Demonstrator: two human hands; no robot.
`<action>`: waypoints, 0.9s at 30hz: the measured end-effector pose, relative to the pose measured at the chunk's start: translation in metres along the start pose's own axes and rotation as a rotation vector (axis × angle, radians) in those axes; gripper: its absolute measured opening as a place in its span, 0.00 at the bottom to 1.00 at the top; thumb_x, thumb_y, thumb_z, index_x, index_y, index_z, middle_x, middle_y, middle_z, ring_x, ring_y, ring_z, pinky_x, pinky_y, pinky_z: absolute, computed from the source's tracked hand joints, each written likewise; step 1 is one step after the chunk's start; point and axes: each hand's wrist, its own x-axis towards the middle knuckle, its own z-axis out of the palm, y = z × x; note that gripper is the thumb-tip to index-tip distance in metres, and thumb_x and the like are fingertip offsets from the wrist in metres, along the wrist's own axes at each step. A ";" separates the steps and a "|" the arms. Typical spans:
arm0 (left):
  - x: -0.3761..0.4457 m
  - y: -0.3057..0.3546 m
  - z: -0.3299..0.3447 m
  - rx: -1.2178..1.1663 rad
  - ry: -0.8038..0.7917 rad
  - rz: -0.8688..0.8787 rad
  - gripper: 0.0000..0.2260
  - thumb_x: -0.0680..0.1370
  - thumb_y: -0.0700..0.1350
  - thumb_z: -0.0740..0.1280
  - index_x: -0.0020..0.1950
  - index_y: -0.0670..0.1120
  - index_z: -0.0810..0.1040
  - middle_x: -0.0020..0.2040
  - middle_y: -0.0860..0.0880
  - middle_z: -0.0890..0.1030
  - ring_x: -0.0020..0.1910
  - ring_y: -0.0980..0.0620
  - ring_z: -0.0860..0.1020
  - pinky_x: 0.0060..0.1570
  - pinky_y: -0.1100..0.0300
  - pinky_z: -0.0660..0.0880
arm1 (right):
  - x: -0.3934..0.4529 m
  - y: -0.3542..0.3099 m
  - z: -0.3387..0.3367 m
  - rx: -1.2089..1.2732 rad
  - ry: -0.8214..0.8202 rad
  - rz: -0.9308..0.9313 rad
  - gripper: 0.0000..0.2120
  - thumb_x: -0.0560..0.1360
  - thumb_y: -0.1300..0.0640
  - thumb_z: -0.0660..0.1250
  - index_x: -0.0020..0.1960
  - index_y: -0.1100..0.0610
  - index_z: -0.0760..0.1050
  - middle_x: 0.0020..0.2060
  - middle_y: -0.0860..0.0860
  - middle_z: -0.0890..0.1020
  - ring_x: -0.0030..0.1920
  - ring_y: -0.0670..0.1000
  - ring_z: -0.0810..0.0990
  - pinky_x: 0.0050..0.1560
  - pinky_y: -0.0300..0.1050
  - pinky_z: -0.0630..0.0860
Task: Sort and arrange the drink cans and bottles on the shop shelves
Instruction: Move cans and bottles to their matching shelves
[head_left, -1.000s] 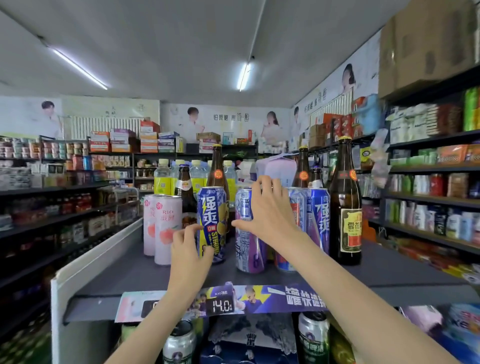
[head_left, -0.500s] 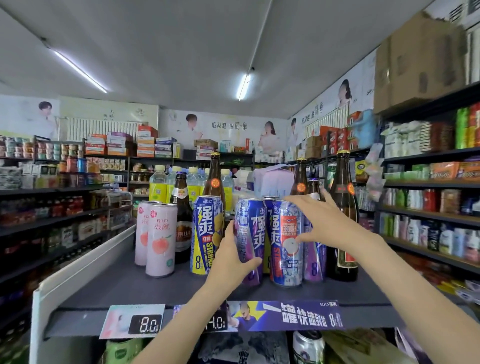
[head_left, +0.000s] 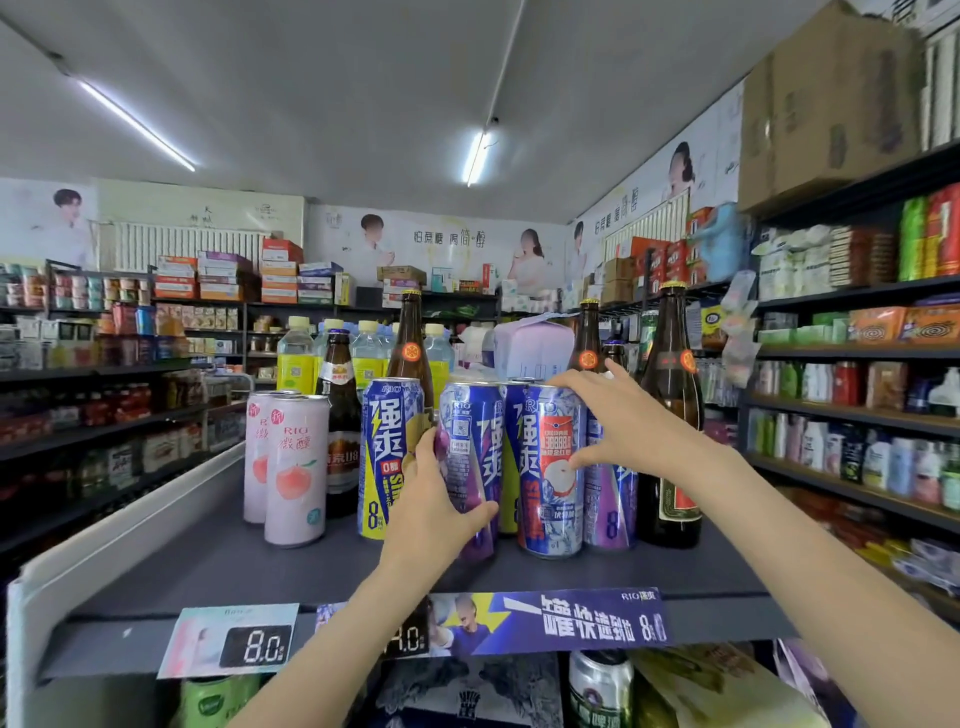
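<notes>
- The purple can is gripped low on its side by the left hand, fingers and thumb curled round it.
- The blue-and-red can, touching the purple can at its 3 o'clock, is held near the top by the right hand, thumb on the label and fingers over the rim.
- Both cans are stood upright on the grey shelf.
- "RIO" is read on the pink peach cans at 9 o'clock.
- "8.0" is shown on the price tag at 7 o'clock.
</notes>
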 end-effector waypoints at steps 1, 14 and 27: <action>0.001 0.000 0.000 -0.022 -0.001 -0.011 0.44 0.68 0.50 0.75 0.75 0.49 0.49 0.71 0.49 0.65 0.67 0.49 0.69 0.60 0.55 0.69 | -0.001 0.000 -0.001 0.027 -0.013 0.002 0.41 0.67 0.48 0.75 0.72 0.51 0.57 0.72 0.48 0.63 0.76 0.56 0.47 0.73 0.54 0.45; -0.015 -0.013 -0.033 0.138 0.081 -0.038 0.44 0.70 0.53 0.73 0.75 0.49 0.47 0.69 0.48 0.67 0.63 0.47 0.72 0.53 0.55 0.72 | 0.097 -0.059 -0.006 -0.206 -0.366 -0.051 0.41 0.69 0.52 0.75 0.75 0.53 0.57 0.73 0.55 0.62 0.70 0.58 0.65 0.64 0.51 0.68; -0.012 -0.031 -0.047 0.099 0.029 0.005 0.45 0.70 0.55 0.72 0.75 0.50 0.45 0.69 0.50 0.65 0.63 0.49 0.72 0.57 0.52 0.72 | 0.158 -0.067 0.034 -0.238 -0.304 -0.012 0.32 0.65 0.53 0.78 0.66 0.58 0.71 0.66 0.54 0.72 0.64 0.56 0.72 0.57 0.45 0.71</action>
